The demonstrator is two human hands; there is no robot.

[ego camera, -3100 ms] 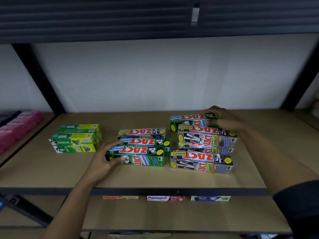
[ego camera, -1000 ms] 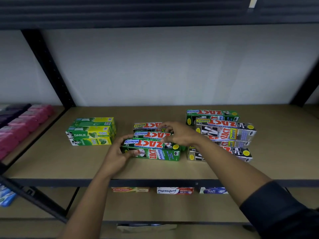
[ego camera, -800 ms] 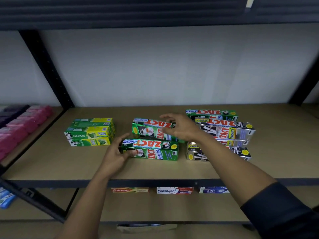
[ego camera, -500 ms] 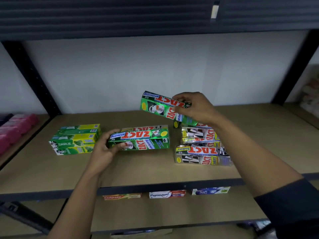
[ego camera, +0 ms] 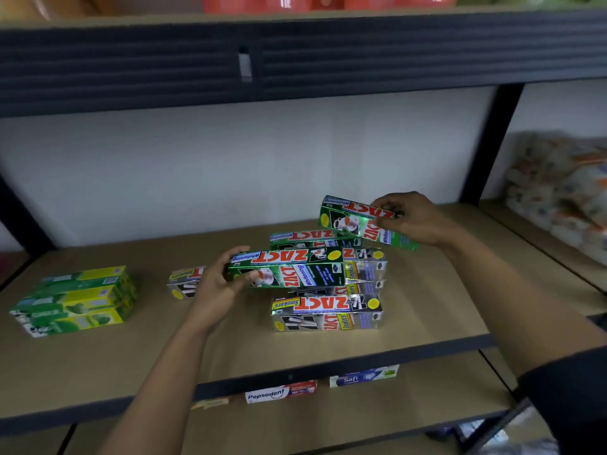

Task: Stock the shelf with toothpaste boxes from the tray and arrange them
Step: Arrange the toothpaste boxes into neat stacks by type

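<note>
Our left hand (ego camera: 216, 284) curls round the end of one green Zact box (ego camera: 295, 267), held level just above the shelf board (ego camera: 427, 307). Our right hand (ego camera: 417, 221) pinches a second green box (ego camera: 354, 221), tilted and higher, over the silver Zact stack (ego camera: 328, 311). A lone silver box (ego camera: 184, 284) lies behind the left hand, and the Darlie stack (ego camera: 75, 300) sits far left.

Tan shelf (ego camera: 427, 326), green-yellow boxes (ego camera: 75, 300) stacked at left, lone silver box (ego camera: 184, 285) mid-left, silver Zact cluster (ego camera: 328, 315) centre-right

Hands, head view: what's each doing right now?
Left hand: holds a green Zact box.
Right hand: holds a second green Zact box.
</note>
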